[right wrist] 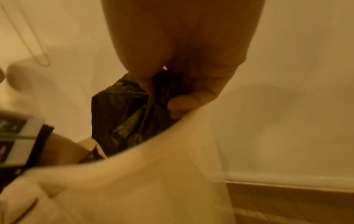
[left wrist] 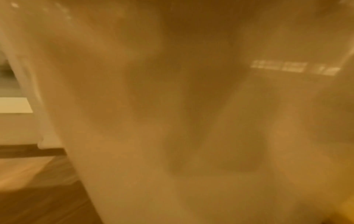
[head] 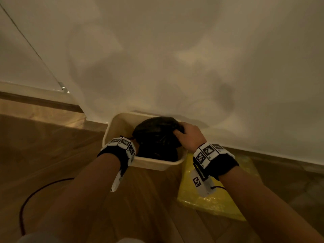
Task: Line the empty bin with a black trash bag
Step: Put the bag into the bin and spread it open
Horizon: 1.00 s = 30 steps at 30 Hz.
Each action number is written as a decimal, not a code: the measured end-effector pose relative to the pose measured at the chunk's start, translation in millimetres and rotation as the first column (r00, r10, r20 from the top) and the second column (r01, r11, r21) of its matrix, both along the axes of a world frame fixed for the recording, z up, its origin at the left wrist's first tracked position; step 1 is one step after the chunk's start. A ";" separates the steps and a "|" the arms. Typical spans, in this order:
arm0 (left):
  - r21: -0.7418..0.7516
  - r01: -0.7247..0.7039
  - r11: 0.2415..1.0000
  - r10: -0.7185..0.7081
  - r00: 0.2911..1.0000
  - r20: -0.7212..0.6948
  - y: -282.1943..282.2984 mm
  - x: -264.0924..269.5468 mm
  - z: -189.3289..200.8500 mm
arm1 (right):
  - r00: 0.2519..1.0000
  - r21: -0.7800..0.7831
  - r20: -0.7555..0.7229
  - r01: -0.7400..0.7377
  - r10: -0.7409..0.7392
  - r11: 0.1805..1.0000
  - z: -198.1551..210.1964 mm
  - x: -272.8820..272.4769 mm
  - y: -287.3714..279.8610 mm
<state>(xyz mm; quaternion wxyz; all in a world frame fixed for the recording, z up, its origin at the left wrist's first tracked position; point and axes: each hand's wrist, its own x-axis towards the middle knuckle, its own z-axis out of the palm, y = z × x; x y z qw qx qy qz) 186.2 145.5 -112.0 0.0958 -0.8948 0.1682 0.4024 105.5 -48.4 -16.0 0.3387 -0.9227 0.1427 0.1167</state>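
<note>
A beige bin stands on the wooden floor against the wall. Inside it a black trash bag puffs up in a crumpled mound. My right hand grips the bag's right side near the bin's right rim; in the right wrist view its thumb and fingers pinch a bunch of the black trash bag just above the bin's rim. My left hand dips into the bin at its left front corner, its fingers hidden behind the wrist band. The left wrist view is a beige blur.
A yellow plastic packet lies on the floor right of the bin, under my right forearm. A black cable curves over the floor at the left. The pale wall rises directly behind the bin, with a white door at far left.
</note>
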 end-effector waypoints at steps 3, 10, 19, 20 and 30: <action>0.007 0.085 0.996 -0.085 0.996 -0.003 2.3 -0.6 2.4 | 1.000 -0.103 0.016 -0.011 0.013 0.995 -5.9 2.0 1.1; -0.532 -0.104 0.840 0.244 0.949 0.201 14.8 14.0 70.5 | 0.980 0.108 0.031 0.191 -0.195 0.976 0.7 18.2 -0.5; -0.808 -0.269 0.524 0.513 0.857 0.047 56.6 25.5 101.9 | 0.978 -0.013 0.035 0.207 -0.207 0.978 6.5 14.1 -5.4; -0.836 -0.243 0.492 0.528 0.847 0.065 57.1 23.3 99.7 | 0.970 -0.018 0.053 0.240 -0.238 0.971 4.8 15.6 -8.1; -0.427 -0.165 0.889 0.279 0.935 0.221 27.8 16.5 99.0 | 0.968 0.020 0.119 0.220 -0.221 0.975 1.9 8.9 -17.1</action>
